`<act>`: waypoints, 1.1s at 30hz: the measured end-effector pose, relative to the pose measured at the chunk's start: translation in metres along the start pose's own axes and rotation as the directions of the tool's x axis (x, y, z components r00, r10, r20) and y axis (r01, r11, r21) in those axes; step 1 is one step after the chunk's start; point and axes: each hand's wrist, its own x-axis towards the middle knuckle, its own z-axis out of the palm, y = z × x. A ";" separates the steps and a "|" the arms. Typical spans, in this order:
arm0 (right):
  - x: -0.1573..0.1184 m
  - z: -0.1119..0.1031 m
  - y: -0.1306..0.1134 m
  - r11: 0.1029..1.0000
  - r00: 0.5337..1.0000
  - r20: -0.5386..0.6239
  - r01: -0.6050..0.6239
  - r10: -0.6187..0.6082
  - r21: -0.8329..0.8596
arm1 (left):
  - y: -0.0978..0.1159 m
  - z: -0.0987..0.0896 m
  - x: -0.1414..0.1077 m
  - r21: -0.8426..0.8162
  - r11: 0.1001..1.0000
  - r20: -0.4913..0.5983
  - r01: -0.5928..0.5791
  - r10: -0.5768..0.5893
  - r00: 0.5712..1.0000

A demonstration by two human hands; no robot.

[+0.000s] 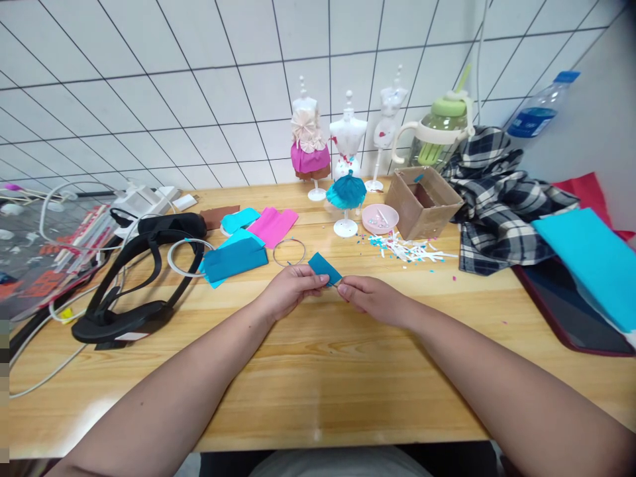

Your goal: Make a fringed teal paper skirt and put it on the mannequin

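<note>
Over the middle of the table, my left hand [293,288] pinches a small dark-teal piece of paper or cloth [324,267] between thumb and fingers. My right hand [370,297] is closed at the piece's lower right corner. Something thin may sit at its fingertips, but it is too small to make out. Just behind my left hand lies a thin ring [289,252]. A folded sheet of the same dark teal [236,260] rests to the left on lighter blue pieces, beside a pink piece [273,226].
Three small mannequins stand at the back, one with a teal skirt [346,191]. White and blue scraps [410,249] lie near a pink dish [380,218] and a cardboard box [423,202]. A black headset [144,278] and cables are left; a plaid cloth [507,205] is right.
</note>
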 end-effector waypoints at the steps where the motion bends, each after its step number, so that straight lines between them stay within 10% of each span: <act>1: 0.000 0.000 0.000 1.000 1.000 0.002 -0.003 0.003 -0.001 | 0.000 0.000 0.000 0.003 1.000 0.003 0.000 0.000 1.000; 33: 0.000 0.026 0.000 0.996 0.997 -0.037 -0.067 0.069 0.054 | 0.000 0.007 -0.001 -0.070 0.996 -0.059 -0.045 0.041 0.997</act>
